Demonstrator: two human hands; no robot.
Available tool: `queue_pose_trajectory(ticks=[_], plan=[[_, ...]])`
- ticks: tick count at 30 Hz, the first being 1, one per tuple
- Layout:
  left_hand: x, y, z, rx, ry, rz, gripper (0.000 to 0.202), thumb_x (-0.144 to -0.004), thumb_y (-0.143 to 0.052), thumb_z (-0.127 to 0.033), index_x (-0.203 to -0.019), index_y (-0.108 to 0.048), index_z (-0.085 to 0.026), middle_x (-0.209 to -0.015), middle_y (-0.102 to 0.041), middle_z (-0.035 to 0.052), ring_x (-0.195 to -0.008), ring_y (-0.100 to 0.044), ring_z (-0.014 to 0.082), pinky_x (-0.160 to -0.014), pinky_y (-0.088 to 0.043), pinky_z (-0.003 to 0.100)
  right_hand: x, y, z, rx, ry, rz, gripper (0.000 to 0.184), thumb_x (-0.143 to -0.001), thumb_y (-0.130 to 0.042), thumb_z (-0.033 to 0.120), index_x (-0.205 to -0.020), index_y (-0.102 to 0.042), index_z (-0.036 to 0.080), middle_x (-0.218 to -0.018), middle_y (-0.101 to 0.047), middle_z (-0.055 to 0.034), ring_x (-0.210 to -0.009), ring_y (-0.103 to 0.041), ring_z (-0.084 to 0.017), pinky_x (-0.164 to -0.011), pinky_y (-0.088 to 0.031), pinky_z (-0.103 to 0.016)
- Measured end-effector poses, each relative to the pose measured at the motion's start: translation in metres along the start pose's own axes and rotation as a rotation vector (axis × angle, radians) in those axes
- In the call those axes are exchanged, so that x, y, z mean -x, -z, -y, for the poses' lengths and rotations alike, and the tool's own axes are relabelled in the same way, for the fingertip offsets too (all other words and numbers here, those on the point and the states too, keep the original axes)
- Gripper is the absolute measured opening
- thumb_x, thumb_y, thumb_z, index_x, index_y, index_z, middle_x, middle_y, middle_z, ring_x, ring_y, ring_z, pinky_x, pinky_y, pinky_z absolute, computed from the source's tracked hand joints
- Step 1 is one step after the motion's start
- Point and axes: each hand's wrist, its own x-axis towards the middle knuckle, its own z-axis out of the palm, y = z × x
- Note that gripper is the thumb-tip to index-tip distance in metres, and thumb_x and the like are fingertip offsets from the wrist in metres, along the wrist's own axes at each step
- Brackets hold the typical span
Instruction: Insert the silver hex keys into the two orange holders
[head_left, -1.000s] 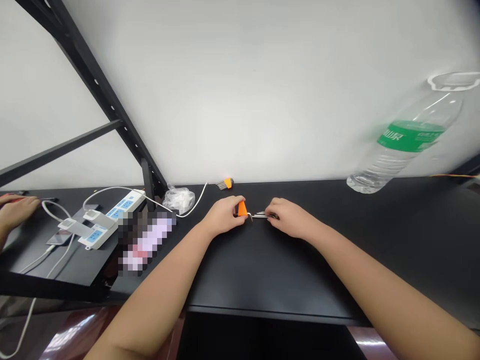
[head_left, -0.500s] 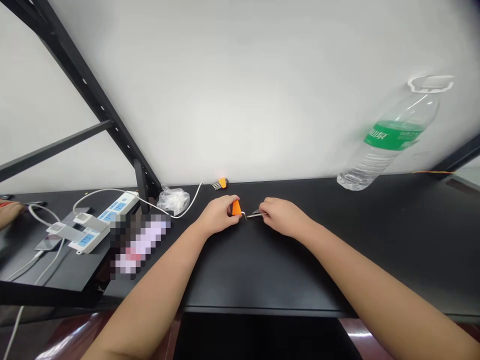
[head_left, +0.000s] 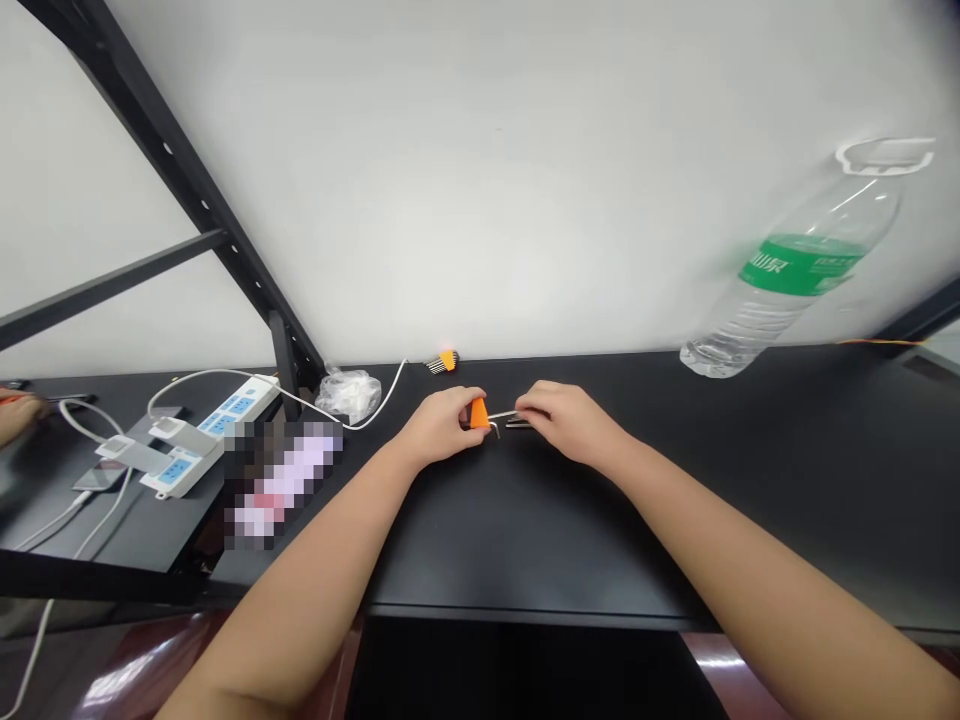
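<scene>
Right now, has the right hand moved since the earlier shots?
Yes: the right hand has shifted slightly toward the left hand and away from the person, judged against the orange hex key bundle at the table's far side.

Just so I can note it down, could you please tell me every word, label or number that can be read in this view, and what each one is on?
"山泉", in white on the green label of the plastic water bottle.
Smaller print on that label: too small to read.
Power strip: nothing readable.
</scene>
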Motion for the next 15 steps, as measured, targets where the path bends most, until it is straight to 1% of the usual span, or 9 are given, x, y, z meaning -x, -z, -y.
queue_pose_trajectory(ticks=[5, 10, 12, 15], plan=[[0.0, -0.001, -0.002, 0.005, -0.018, -0.001, 0.05, -0.08, -0.075, -0.035, -0.127, -0.066, -0.021, -0.094, -0.068, 0.0029, -0.08, -0.062, 0.0175, -0.076, -0.05, 0.029, -0.001, -0.006, 0.004, -0.045, 0.008, -0.003, 0.02, -0.097, -0.055, 0.016, -0.096, -0.074, 0.023, -0.096, -0.07, -0.0044, -0.086, -0.066, -0.019, -0.081, -0.051, -0.034], [0.0, -0.001, -0.01, 0.029, -0.035, 0.005, 0.044, -0.079, -0.076, -0.036, -0.12, -0.068, -0.022, -0.09, -0.067, 0.0014, -0.078, -0.061, 0.0164, -0.073, -0.049, 0.028, -0.004, -0.014, 0.016, -0.193, 0.031, 0.02, 0.024, -0.097, -0.052, 0.014, -0.097, -0.074, 0.025, -0.102, -0.071, -0.0045, -0.091, -0.067, -0.019, -0.084, -0.052, -0.034], [0.0, 0.0, -0.015, 0.04, -0.041, 0.013, 0.038, -0.079, -0.075, -0.036, -0.113, -0.069, -0.022, -0.086, -0.065, 0.0005, -0.076, -0.06, 0.0159, -0.07, -0.047, 0.027, -0.004, -0.018, 0.02, -0.248, -0.01, 0.029, 0.023, -0.094, -0.053, 0.013, -0.096, -0.073, 0.024, -0.1, -0.071, -0.0038, -0.088, -0.066, -0.018, -0.081, -0.052, -0.034], [-0.001, -0.001, -0.02, 0.06, -0.05, 0.025, 0.027, -0.079, -0.074, -0.036, -0.103, -0.07, -0.022, -0.081, -0.063, -0.0007, -0.071, -0.057, 0.0149, -0.067, -0.045, 0.027, -0.004, -0.024, 0.021, -0.357, -0.12, 0.017, 0.017, -0.089, -0.056, 0.013, -0.096, -0.068, 0.023, -0.096, -0.069, -0.0028, -0.083, -0.064, -0.017, -0.075, -0.052, -0.033]])
